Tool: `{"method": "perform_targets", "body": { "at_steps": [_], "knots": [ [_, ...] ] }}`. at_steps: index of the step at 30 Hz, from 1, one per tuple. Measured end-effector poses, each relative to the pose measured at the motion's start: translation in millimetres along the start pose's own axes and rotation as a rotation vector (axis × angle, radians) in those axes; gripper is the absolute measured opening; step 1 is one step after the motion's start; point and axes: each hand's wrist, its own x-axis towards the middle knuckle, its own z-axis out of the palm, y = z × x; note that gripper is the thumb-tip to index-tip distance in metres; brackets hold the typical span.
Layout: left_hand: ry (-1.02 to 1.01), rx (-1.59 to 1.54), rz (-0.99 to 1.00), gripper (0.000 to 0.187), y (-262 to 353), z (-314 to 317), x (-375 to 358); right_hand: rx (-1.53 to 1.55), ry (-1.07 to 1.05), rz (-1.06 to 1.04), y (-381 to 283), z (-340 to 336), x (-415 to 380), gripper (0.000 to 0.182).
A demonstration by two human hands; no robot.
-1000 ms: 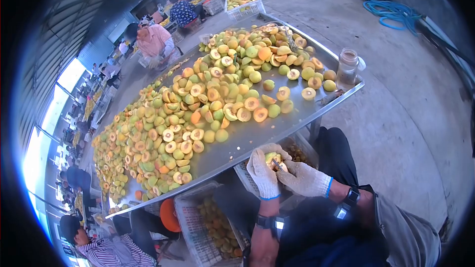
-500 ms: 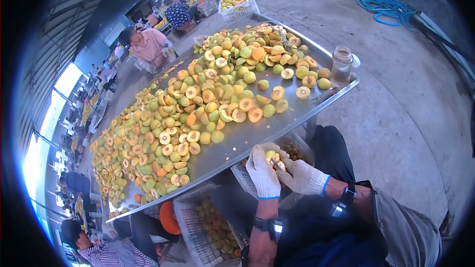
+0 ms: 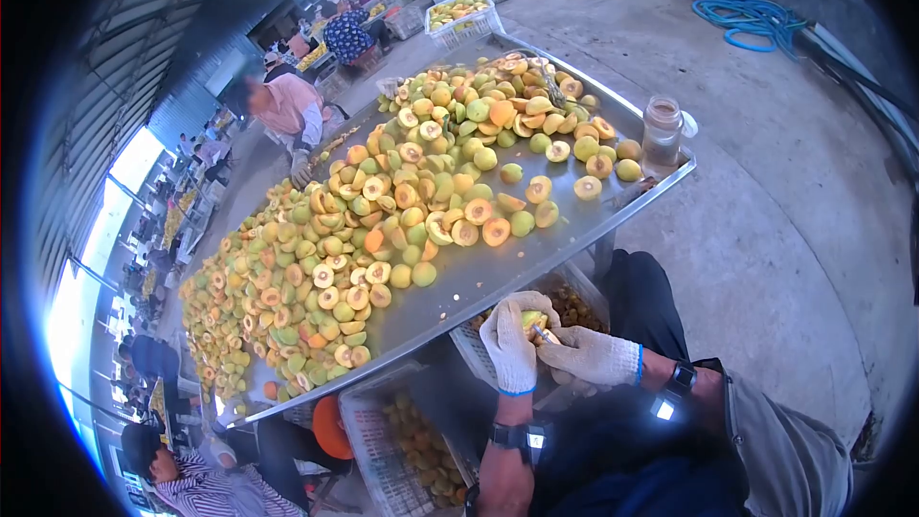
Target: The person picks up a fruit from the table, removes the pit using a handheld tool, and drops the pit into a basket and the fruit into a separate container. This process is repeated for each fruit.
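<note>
My left hand (image 3: pixel 512 345), in a white knit glove, is closed around a yellow-green peach (image 3: pixel 532 320). In my gloved right hand (image 3: pixel 595 356) is a slim small tool (image 3: pixel 548 335), pinched in the fingers, its tip at the fruit; its exact kind is too small to make out. Both hands are just off the near edge of the metal table (image 3: pixel 459 289), above a crate (image 3: pixel 471 343) of small brown pieces. Halved peaches (image 3: pixel 496 232), many with cut faces and stones showing, lie heaped over the table.
A clear jar (image 3: pixel 661 134) stands at the table's right corner. Below the near edge, a white crate (image 3: pixel 369 426) holds fruit. Co-workers sit at the far side (image 3: pixel 292 110) and lower left (image 3: pixel 211 483). A blue hose (image 3: pixel 747 19) lies coiled on the floor.
The co-worker across the table has reached a gloved hand down to the heap's edge. My hands remain together, with the peach and tool turned slightly. The view has shifted a little.
</note>
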Motion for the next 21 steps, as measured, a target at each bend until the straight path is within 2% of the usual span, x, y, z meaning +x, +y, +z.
{"method": "perform_targets", "body": {
  "at_steps": [5,7,8,10,11,13,14,16,19,20,21],
  "knots": [
    [-0.048,-0.006,-0.016,0.048,1,-3,1,0.017,-0.028,-0.014,10,0,3,0.067],
    [-0.033,0.010,-0.057,0.049,-1,-3,2,-0.196,0.207,-0.154,25,4,13,0.067],
    [-0.034,0.010,-0.054,0.049,-3,-3,2,-0.198,0.207,-0.157,21,3,9,0.067],
    [-0.019,0.001,-0.080,0.051,-9,-3,1,-0.025,0.017,0.053,8,-2,-1,0.068],
    [-0.019,0.003,-0.083,0.051,-7,-2,0,-0.022,0.016,0.054,12,-5,0,0.068],
    [-0.059,0.064,-0.050,0.053,-1,0,0,0.171,-0.174,0.059,21,-12,6,0.070],
    [-0.060,0.065,-0.052,0.053,-2,-1,-1,0.173,-0.174,0.059,20,-8,3,0.070],
    [-0.053,0.045,-0.009,0.053,-5,0,0,-0.009,0.053,-0.032,12,1,-2,0.067],
    [0.027,0.041,-0.072,0.050,-3,8,-2,-0.088,0.127,-0.125,25,1,3,0.065],
    [0.028,0.042,-0.073,0.050,-4,8,-1,-0.087,0.125,-0.125,26,-4,4,0.065],
    [-0.014,0.046,-0.086,0.049,-5,7,1,0.018,0.016,-0.038,25,-12,3,0.063]
  ]
}}
